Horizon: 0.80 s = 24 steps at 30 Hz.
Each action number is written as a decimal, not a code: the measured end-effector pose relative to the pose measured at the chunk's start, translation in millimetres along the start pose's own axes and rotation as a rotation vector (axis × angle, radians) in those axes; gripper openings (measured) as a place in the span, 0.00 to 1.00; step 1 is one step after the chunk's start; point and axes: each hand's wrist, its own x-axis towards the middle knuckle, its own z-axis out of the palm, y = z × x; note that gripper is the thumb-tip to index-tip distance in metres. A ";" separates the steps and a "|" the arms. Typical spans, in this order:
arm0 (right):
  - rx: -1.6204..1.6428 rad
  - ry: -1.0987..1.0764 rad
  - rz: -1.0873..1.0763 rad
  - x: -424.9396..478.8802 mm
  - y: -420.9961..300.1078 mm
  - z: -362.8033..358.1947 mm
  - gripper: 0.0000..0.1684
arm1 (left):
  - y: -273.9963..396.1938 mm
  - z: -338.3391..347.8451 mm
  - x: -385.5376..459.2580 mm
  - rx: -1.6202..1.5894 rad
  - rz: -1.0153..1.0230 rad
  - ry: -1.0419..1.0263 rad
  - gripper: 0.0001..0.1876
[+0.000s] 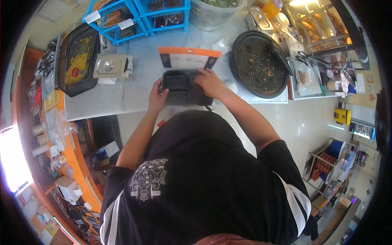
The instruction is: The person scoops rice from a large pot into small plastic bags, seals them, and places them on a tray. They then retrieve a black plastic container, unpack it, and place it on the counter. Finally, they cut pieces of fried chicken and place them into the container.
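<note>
A black compartmented plastic food tray (177, 97) lies before me near the front edge of the metal-topped counter (137, 98). My left hand (158, 95) grips its left side, thumb on the rim and fingers around the outer wall. Over the tray's right part is my right hand (209, 82), with its fingertips at the far right compartment; whether they hold anything I cannot tell. Just beyond the tray stands an orange and white printed card or box panel (189, 58), tilted up. The tray's floor beneath my right hand is partly hidden.
To the right sits a round dark stone mortar (260, 67) with crumbs and a pestle (277, 56). A black tray of yellow food (80, 62) and a lidded steel container (109, 65) are at left. Blue plastic baskets (167, 24) and a clear tub (214, 16) line the back.
</note>
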 end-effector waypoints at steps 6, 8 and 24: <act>0.008 0.326 0.639 -68.0 -12.1 -15.4 0.33 | -11.2 -14.2 12.7 0.072 0.049 0.019 0.38; -0.055 0.271 0.780 -87.6 -5.4 -2.6 0.37 | -8.5 -11.7 14.5 0.033 0.031 0.041 0.39; 0.320 -0.137 0.060 3.8 -27.0 4.7 0.42 | 9.7 -20.8 14.3 0.329 0.222 -0.022 0.36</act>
